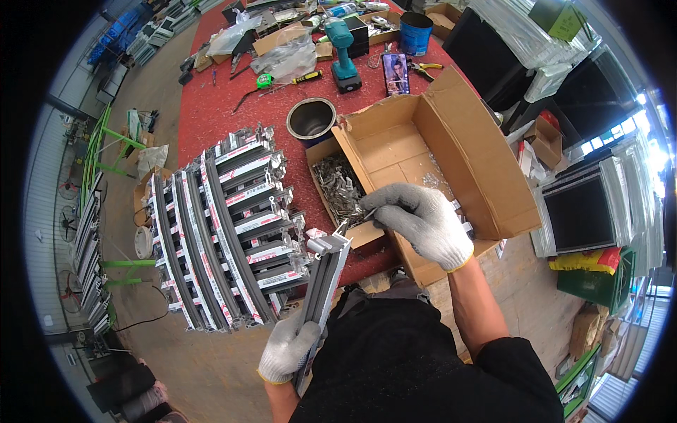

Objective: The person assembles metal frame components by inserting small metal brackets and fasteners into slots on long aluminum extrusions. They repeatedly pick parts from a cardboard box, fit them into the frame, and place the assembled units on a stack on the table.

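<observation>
My left hand (288, 347), in a white knit glove, is wrapped round a grey metal frame profile (324, 282). The profile slants up from beside my body, its far end near the table edge. Gloved in the same way, my right hand (419, 220) pinches a small metal piece (369, 214) between thumb and fingertips. It is above the near side of a small carton (321, 153) of loose metal clips (338, 189). The piece's exact shape is too small to tell. Left of the profile lies a crisscross stack of similar profiles (233, 225) with white and red film.
A large open cardboard box (472, 158) stands right of the clips. Beyond are a metal bowl (311, 120), a teal cordless drill (343, 60), a phone (395, 74), pliers (424, 68), a green tape measure (264, 81) and a blue can (415, 33). Wrapped panels (585, 204) lean at right.
</observation>
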`<action>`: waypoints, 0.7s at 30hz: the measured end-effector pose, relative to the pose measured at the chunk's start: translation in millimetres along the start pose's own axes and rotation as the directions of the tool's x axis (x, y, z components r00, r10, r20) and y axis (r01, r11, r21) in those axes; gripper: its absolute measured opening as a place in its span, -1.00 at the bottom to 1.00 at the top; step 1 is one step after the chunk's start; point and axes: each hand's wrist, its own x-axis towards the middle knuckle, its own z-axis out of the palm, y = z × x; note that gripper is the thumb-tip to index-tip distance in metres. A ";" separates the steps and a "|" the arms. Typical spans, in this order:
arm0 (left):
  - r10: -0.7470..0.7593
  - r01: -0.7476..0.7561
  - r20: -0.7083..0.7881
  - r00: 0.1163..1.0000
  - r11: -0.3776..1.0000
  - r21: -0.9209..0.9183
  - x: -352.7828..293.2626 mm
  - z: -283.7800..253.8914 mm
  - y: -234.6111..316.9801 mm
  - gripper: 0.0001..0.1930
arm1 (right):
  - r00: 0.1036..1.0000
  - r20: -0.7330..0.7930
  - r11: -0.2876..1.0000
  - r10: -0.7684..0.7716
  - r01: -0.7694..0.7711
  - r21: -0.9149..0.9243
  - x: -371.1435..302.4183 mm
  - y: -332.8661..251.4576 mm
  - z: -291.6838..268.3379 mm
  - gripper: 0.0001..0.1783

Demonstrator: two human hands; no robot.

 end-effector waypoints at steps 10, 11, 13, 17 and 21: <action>0.063 -0.063 -0.010 0.998 0.998 -0.019 0.0 10.4 -5.7 -0.35 | 0.989 0.092 0.993 -0.115 0.113 0.022 10.2 -6.3 20.1 -0.76; 0.083 -0.083 -0.035 0.996 0.997 0.003 -1.2 11.2 -5.6 -0.41 | 0.990 0.100 0.995 -0.101 0.100 0.015 10.2 -5.8 20.7 -0.76; 0.066 -0.064 -0.037 0.997 0.997 0.043 -2.6 10.6 -4.2 -0.40 | 0.989 0.111 0.995 -0.096 0.093 0.026 10.8 -4.4 22.5 -0.75; 0.061 -0.058 -0.029 0.998 0.994 0.096 -3.5 8.8 -2.1 -0.39 | 0.987 0.128 0.993 -0.098 0.089 0.077 12.2 -1.8 26.6 -0.73; 0.070 -0.069 -0.030 0.997 0.997 0.029 -3.0 11.1 -4.6 -0.42 | 0.992 0.125 0.997 -0.027 0.019 0.068 12.1 -3.2 28.8 -0.72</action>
